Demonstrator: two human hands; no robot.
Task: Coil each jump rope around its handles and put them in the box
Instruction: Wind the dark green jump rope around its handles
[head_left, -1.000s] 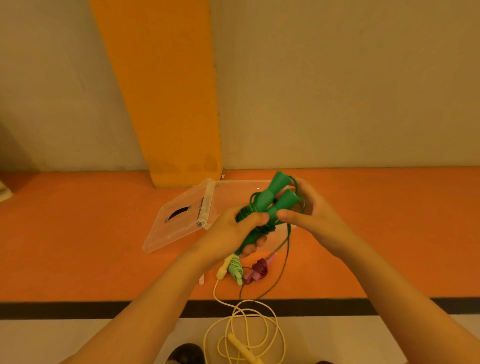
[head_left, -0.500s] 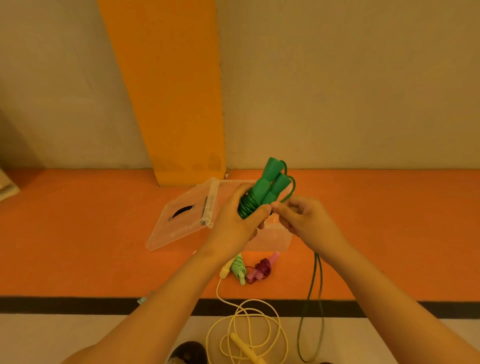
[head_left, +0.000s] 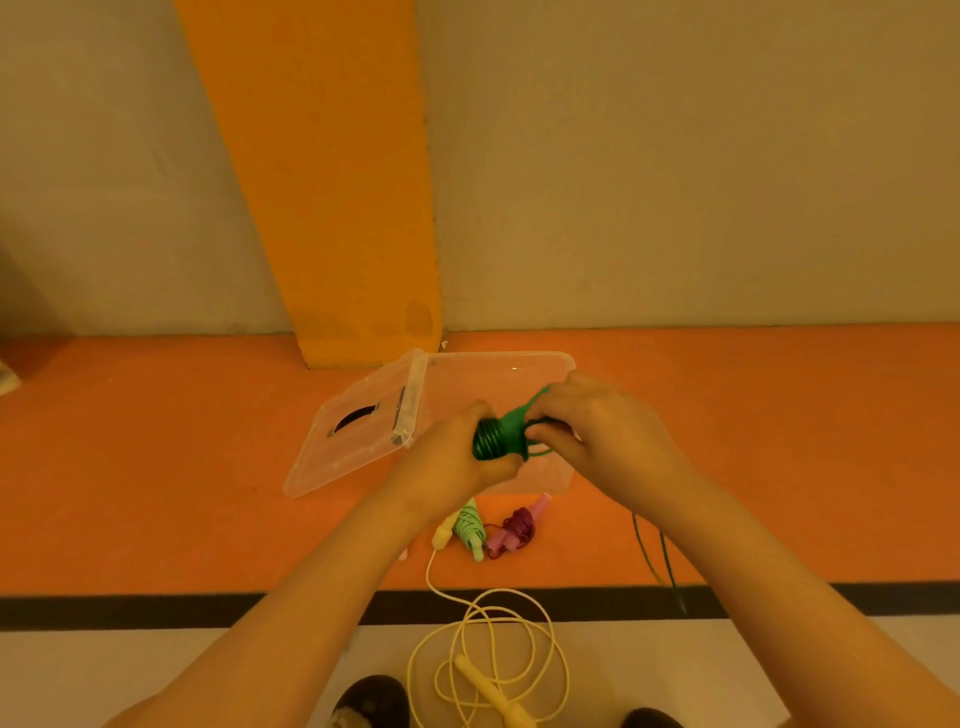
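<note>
Halfway coiling green jump rope (head_left: 491, 441): grips handles (head_left: 517, 423) in left hand (head_left: 452, 462), pinches cord (head_left: 537, 453) in right hand (head_left: 608, 431), needs slack (head_left: 647, 545) wound.

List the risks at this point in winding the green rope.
1. The green cord's loose tail hangs down; it may snag or tug coils off the green plastic handles held between the left hand and right hand.
2. The uncoiled yellow jump rope loops near the dark shoes; feet may tangle.
</note>
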